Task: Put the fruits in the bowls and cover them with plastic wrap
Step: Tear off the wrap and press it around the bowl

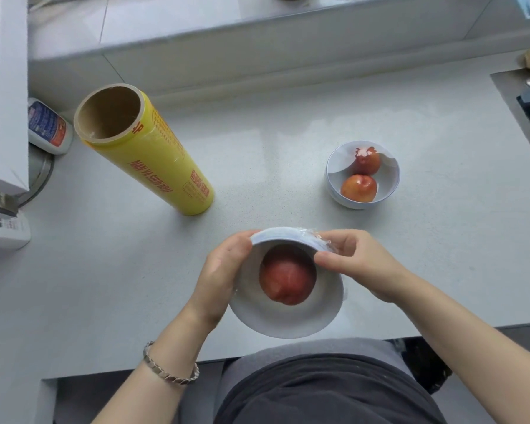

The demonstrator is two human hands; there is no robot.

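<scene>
- my dark shirt [318, 393] is nearest, against the edge of the counter [257, 142]; a bracelet [172, 373] sits on my left wrist.
- my left hand [224, 270] and right hand [358, 264] each curl round the rim of the near bowl [288, 325], which tilts its mouth toward me.
- one red fruit [288, 278] lies inside. plastic wrap [326, 244] crinkles at the far rim by my right fingers, so i judge this bowl is mid-sealing.
- farther right, the far bowl [337, 166] holds two fruits [358, 187]; glare over them suggests film already on.
- the yellow wrap roll [166, 166] stands upright, well apart on the left.
- what is left, i reckon: smoothing the film down all round this rim.
</scene>
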